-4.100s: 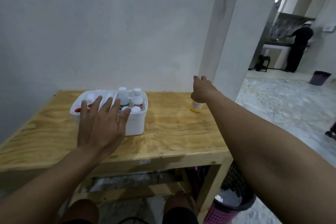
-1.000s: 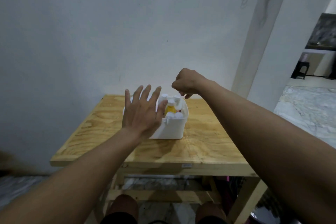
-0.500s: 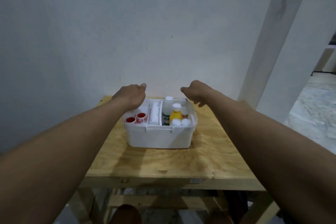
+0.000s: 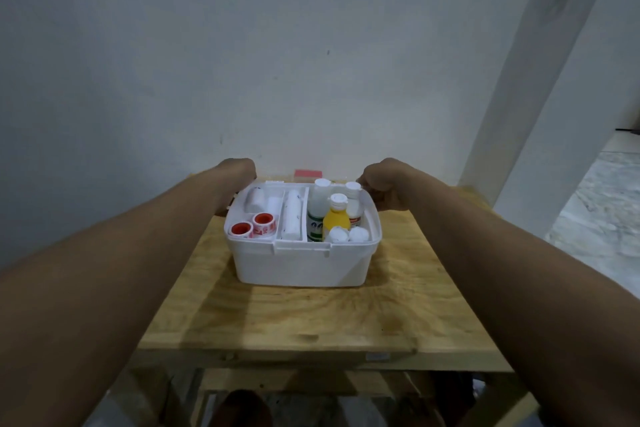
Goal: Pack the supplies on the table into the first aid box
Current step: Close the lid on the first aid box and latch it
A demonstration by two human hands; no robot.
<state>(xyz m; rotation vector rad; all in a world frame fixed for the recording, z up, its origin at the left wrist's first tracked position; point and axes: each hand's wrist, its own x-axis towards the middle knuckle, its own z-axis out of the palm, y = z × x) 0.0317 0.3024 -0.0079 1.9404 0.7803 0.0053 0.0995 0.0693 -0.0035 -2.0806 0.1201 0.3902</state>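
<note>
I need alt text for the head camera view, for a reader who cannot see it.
Two bare hands, left and right, reach to the far corners of an open white first aid box on a wooden table. Inside stand a yellow bottle, white bottles and two red-cored tape rolls.

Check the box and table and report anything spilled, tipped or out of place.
Nothing stands out. The first aid box sits square on the table, bottles upright, no spills. Both hands, left hand and right hand, reach behind its far corners.
</note>
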